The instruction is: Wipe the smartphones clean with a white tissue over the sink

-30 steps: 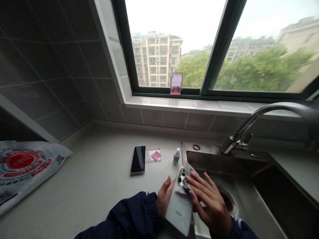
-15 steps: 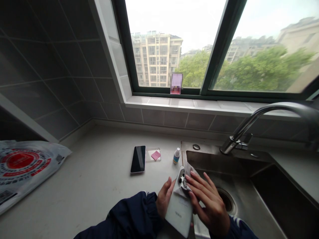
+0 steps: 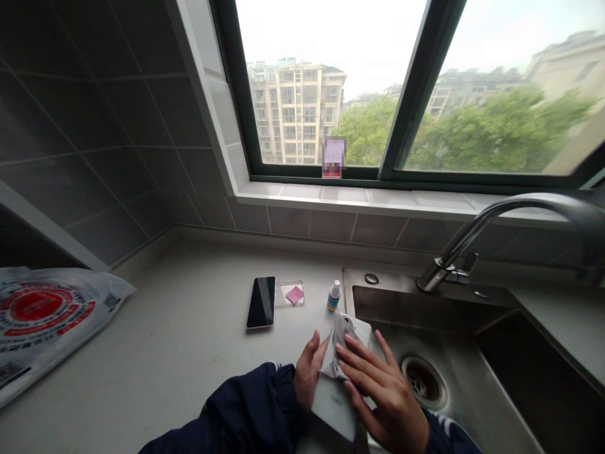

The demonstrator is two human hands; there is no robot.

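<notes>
My left hand (image 3: 309,372) grips the edge of a white smartphone (image 3: 333,403), which lies back up with its camera end pointing away from me. My right hand (image 3: 380,394) presses a pale cleaning cloth (image 3: 339,347) over the phone's upper end, hiding most of the camera bump. Beyond my hands, a black-screened smartphone (image 3: 261,302) lies on the stone countertop (image 3: 189,353). Next to it are a clear phone case (image 3: 289,294) with a pink square (image 3: 295,294) in it and a small dropper bottle (image 3: 333,296).
A steel sink (image 3: 449,378) with a drain (image 3: 424,381) lies right of my hands, under a curved chrome faucet (image 3: 491,243). A printed plastic bag (image 3: 47,321) lies at the left end of the countertop. Grey tiled walls and a window sill stand behind.
The white phone has turned and shifted lower on the countertop edge, away from the sink. My right hand has moved left with the cloth, covering more of the camera end.
</notes>
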